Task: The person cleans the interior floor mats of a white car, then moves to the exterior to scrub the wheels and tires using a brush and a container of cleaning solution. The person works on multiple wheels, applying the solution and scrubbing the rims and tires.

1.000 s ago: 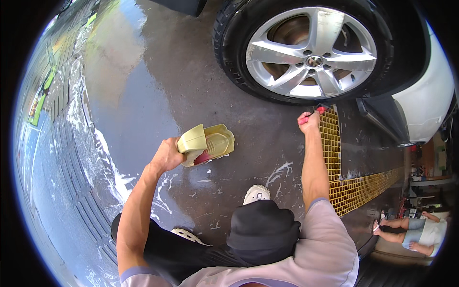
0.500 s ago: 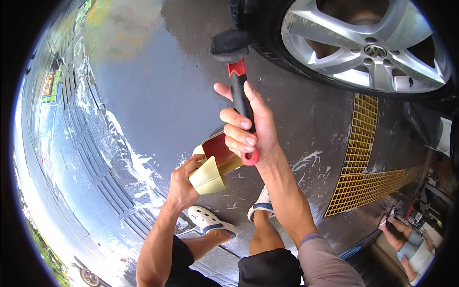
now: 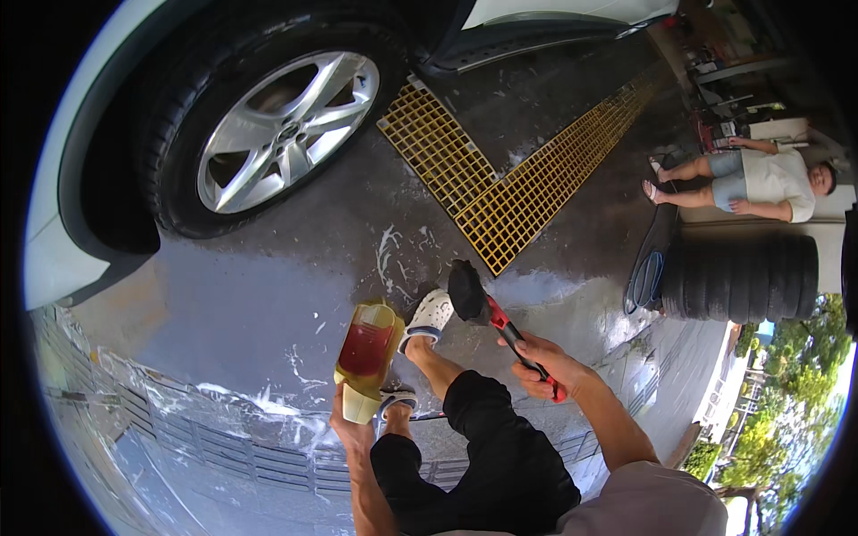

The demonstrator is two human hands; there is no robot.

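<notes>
My left hand (image 3: pixel 351 429) is closed round the near end of a yellowish cut-open plastic container (image 3: pixel 393 323) with reddish liquid inside. It hangs above the wet floor, left of my shoes. To the right, my right hand (image 3: pixel 547 366) grips the handle of a brush (image 3: pixel 508 329), black and red with a dark, rounded head. The brush head points up and left, away from my body, and touches nothing that I can see. A gap of floor and my legs separates the brush from the container. Both hands are well short of the car wheel (image 3: pixel 290 134).
A white car (image 3: pixel 63 237) stands at the upper left. Yellow floor grating (image 3: pixel 483 201) crosses the dark, foam-streaked floor. At the right are a stack of tyres (image 3: pixel 742 279), a coiled hose (image 3: pixel 645 279) and another person (image 3: pixel 778 183). My pale clogs (image 3: pixel 431 314) are below.
The view has swung right, so the wheel now sits at the upper left and the tyre stack shows. The brush has moved lower and apart from the container. Both stay held.
</notes>
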